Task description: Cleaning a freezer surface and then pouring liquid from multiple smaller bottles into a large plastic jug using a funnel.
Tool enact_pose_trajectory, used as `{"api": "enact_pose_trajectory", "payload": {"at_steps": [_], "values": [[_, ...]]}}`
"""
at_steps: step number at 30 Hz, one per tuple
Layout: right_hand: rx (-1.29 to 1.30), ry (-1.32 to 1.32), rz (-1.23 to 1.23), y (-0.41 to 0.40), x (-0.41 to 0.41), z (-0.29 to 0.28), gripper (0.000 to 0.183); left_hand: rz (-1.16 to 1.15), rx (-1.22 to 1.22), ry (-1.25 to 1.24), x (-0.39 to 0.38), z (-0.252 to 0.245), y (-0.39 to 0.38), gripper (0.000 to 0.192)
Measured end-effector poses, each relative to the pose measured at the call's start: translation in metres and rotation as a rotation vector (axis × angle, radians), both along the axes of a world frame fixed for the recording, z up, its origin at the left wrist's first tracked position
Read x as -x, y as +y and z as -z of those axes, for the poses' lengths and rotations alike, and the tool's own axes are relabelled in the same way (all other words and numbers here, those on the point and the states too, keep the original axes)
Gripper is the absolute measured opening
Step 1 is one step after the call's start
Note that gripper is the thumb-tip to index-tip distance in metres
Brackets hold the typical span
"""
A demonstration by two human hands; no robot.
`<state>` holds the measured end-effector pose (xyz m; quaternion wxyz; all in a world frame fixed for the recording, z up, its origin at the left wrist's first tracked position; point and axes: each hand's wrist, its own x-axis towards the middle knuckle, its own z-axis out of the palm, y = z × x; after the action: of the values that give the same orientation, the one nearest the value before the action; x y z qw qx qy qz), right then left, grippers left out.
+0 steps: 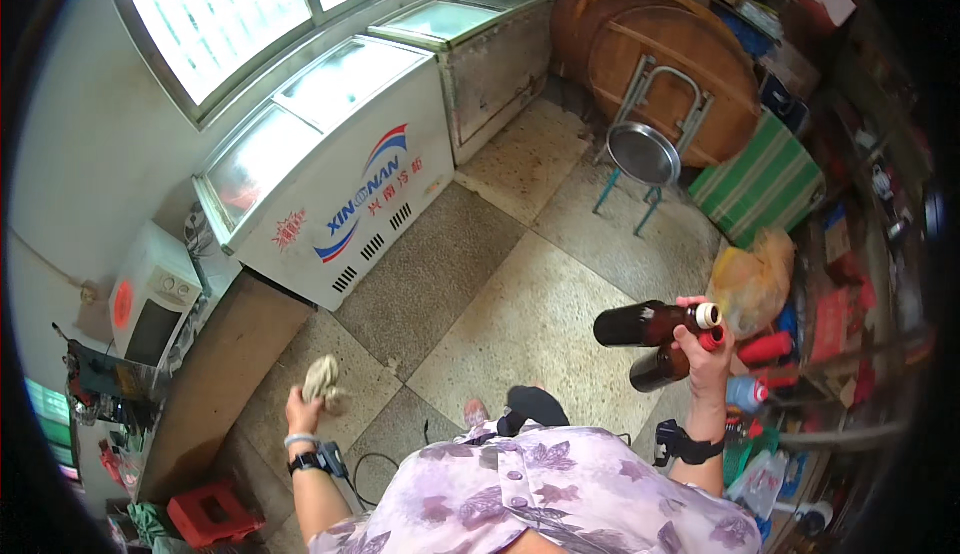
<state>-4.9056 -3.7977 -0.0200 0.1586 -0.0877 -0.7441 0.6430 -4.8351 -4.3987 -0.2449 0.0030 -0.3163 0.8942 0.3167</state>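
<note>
My right hand (705,347) grips two dark brown bottles together by their necks. The upper bottle (634,323) has a pale rim at its mouth and lies nearly level. Below it, the second bottle (658,368) shows a red mouth or cap. On the other side of my body, my left hand (302,407) is closed around a crumpled, pale greenish-beige cloth (322,380). Both hands are held out over the tiled floor (532,314), apart from each other.
Chest freezers (360,194) line the wall under the window. A metal-topped stool (643,152) stands before folded round tables (675,81). Crowded shelves (832,329) and a yellowish plastic bag (750,284) are at right. A microwave (154,299) and a red plastic stool (214,513) are at left.
</note>
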Motion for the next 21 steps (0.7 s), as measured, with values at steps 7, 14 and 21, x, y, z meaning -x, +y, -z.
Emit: {"api": "enact_pose_trajectory", "payload": {"at_steps": [7, 14, 21], "values": [[-0.027, -0.06, -0.082, 0.019, 0.149, 0.032, 0.036, 0.073, -0.281, 0.287, 0.205, -0.033, 0.063, 0.034], [-0.184, 0.046, -0.242, 0.028, 0.317, 0.031, 0.036, 0.076, -0.432, 0.411, 0.334, -0.074, 0.105, 0.031], [-0.08, 0.028, -0.269, 0.009, 0.462, 0.023, 0.039, -0.139, -0.435, 0.695, 0.449, -0.09, 0.08, 0.028]]}}
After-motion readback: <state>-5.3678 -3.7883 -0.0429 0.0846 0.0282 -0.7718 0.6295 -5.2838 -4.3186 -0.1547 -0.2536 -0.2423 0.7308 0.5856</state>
